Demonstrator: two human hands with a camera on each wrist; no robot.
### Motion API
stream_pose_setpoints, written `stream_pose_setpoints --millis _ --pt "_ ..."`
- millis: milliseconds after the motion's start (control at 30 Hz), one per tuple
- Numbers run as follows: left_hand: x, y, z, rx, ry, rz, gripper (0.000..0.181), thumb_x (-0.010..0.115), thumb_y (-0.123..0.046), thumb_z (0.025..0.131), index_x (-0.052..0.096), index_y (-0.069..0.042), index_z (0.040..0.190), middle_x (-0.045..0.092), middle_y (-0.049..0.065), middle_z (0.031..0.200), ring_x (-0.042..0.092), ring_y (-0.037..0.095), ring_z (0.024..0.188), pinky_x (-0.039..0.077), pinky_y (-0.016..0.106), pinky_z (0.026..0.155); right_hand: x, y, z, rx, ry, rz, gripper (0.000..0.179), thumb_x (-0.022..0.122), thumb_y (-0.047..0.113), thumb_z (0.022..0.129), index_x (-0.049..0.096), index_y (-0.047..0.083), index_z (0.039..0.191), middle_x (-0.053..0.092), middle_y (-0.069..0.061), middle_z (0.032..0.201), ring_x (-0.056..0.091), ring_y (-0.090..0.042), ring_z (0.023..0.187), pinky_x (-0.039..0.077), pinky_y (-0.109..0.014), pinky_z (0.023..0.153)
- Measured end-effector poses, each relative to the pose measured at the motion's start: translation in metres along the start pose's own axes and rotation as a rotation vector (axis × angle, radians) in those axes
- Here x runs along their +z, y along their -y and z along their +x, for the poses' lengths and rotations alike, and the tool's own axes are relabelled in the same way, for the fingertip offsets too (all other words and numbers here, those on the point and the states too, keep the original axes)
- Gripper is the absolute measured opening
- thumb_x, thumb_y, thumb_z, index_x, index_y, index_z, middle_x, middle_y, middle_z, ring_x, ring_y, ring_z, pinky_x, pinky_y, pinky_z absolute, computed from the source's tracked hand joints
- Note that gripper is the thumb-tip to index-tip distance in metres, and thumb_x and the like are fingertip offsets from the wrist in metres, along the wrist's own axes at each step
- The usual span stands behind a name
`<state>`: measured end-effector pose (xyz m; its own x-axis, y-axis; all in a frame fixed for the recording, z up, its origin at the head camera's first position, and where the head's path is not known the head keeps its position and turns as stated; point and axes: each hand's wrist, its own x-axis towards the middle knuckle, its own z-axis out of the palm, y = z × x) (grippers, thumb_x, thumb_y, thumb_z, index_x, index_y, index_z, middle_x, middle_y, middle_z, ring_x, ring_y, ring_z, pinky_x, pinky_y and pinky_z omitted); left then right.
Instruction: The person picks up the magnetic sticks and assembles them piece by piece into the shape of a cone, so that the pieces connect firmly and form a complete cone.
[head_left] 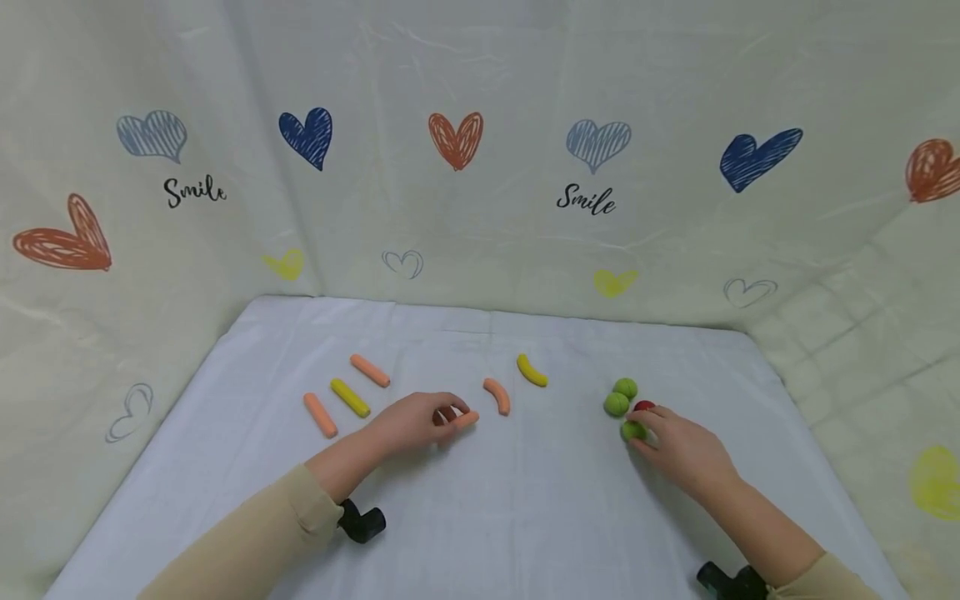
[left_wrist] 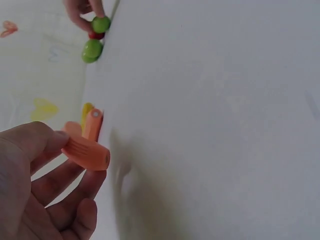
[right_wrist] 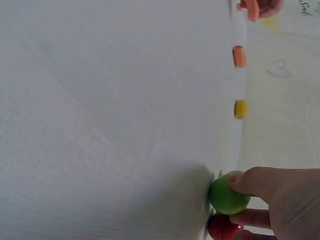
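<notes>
My left hand (head_left: 417, 419) pinches a curved orange stick (left_wrist: 91, 153) between thumb and fingers, holding it over the white cloth. At the right, my right hand (head_left: 686, 452) grips a green ball (right_wrist: 227, 194) with a line across its skin, thumb on one side and fingers on the other. A red ball (right_wrist: 223, 227) sits against that green ball, by the fingers and partly hidden by them. Just beyond lie two more green balls, one nearer (head_left: 617, 405) and one farther (head_left: 626, 387). Another curved orange stick (head_left: 497, 397) lies right of my left hand.
A curved yellow stick (head_left: 532, 371) lies farther back in the middle. To the left are a straight yellow stick (head_left: 350, 398) and two straight orange sticks, one behind (head_left: 370, 371) and one in front (head_left: 320, 415). A heart-printed curtain (head_left: 480, 225) encloses the white-covered table (head_left: 517, 517).
</notes>
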<state>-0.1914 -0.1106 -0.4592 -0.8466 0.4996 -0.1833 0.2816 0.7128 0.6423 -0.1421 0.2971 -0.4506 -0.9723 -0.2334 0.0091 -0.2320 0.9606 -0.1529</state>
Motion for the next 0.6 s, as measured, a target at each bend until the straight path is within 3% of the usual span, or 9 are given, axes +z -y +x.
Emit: stream_pose_setpoints --millis 233,600 --pt "0.008 -0.001 -0.007 -0.053 0.063 -0.096 0.024 0.065 -0.029 0.096 0.065 -0.032 0.120 0.064 -0.014 0.097 0.058 0.009 0.086 0.048 0.032 0.075 -0.001 -0.002 0.001 -0.023 -0.011 -0.016 0.038 0.079 0.023 0.084 0.071 0.012 0.118 0.066 -0.015 0.116 0.066 -0.034 0.102 0.054 -0.050 0.075" --pt "0.007 -0.002 -0.012 -0.065 0.087 -0.078 0.021 0.060 -0.017 0.097 0.066 -0.024 0.116 0.060 -0.012 0.096 0.058 0.011 0.079 0.048 0.032 0.070 -0.002 -0.001 0.002 -0.033 -0.009 -0.016 0.037 0.078 0.024 0.085 0.071 0.012 0.118 0.066 -0.015 0.115 0.066 -0.034 0.101 0.054 -0.050 0.074"
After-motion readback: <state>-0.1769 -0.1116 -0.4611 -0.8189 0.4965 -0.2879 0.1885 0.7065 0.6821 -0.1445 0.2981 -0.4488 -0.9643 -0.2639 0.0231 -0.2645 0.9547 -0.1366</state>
